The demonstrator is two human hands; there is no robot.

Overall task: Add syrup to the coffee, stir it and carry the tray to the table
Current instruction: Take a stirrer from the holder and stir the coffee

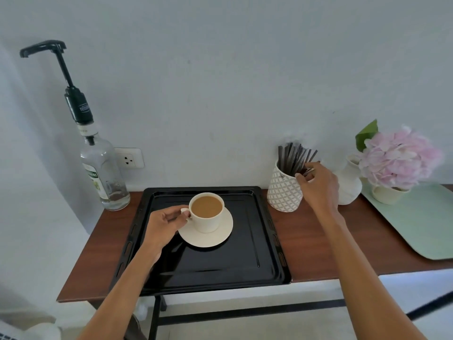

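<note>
A white cup of milky coffee [206,212] stands on a white saucer [215,238] in the back half of the black tray [220,271]. My left hand [163,224] pinches the cup's handle. The clear syrup bottle [103,165] with a tall black pump stands at the table's back left corner. My right hand [317,184] reaches into the white patterned holder [283,192] of dark stirrers [294,157], its fingers closed on one stirrer at the rim.
The brown wooden table [318,246] stands against a pale wall with a socket [128,158]. A white jug [349,185], a pot of pink flowers [397,160] and a pale green tray [421,227] occupy the right side.
</note>
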